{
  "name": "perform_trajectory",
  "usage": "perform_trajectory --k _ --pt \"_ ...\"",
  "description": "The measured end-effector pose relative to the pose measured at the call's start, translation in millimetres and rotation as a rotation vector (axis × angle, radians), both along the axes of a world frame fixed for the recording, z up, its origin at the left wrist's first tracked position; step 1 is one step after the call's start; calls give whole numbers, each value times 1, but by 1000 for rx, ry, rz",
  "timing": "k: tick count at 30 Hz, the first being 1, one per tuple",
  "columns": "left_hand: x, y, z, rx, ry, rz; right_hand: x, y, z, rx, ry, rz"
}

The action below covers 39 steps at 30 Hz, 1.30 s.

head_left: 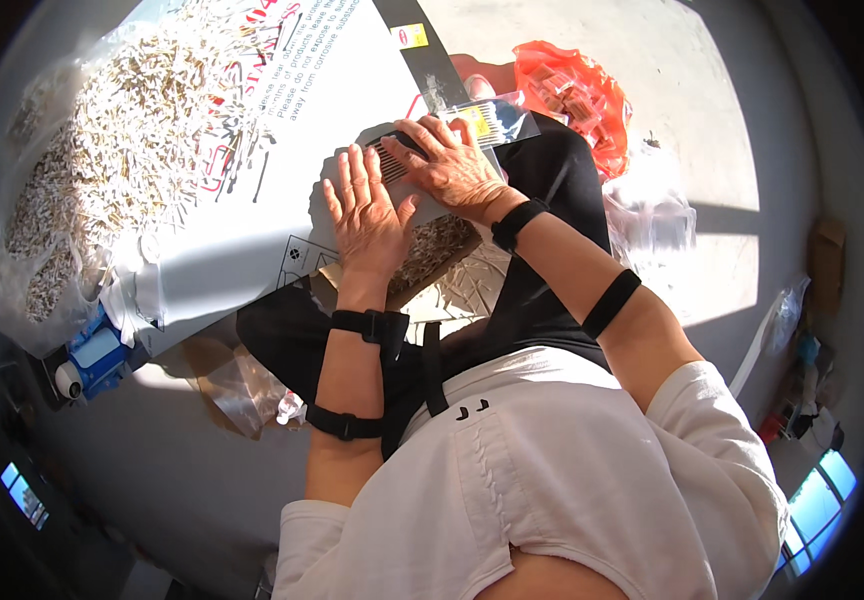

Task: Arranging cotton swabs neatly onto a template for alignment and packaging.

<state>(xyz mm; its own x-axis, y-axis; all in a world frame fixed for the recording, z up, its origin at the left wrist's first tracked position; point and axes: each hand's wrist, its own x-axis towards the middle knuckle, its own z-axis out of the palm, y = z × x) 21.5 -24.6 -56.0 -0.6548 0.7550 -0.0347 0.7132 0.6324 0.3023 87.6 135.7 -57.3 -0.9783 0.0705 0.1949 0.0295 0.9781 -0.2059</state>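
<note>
My left hand [370, 228] lies flat on a white printed board [302, 140], fingers stretched out and thumb apart. Its fingertips reach the near edge of a dark slotted plate [389, 166] with thin pale parallel strips. From the far side, my right hand [452, 172] bends its fingers and thumb over that plate and covers much of it. Just beyond the right hand is another striped piece [490, 122] with a yellow label. A large heap of small pale and brown sticks [142, 130] spills from a clear bag onto the board's left side.
A carton [436, 255] holding similar small pieces sits below the board's near edge. To the right are a red plastic bag [577, 100] of small packets and a clear plastic bag [652, 205]. A blue and white object [97, 358] stands by the board's left corner.
</note>
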Motion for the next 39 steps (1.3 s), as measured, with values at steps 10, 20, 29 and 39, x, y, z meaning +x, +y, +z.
perform_trajectory --k 10,20,29,39 --pt "1 5 -2 47 25 9 36 43 -17 -68 1 -287" --pt "8 34 -5 83 46 -41 37 45 -19 -155 1 -247" --pt "19 59 -9 35 94 0 37 46 -20 -212 37 -231" --pt "28 63 -5 43 57 -9 37 47 -22 -257 38 -227"
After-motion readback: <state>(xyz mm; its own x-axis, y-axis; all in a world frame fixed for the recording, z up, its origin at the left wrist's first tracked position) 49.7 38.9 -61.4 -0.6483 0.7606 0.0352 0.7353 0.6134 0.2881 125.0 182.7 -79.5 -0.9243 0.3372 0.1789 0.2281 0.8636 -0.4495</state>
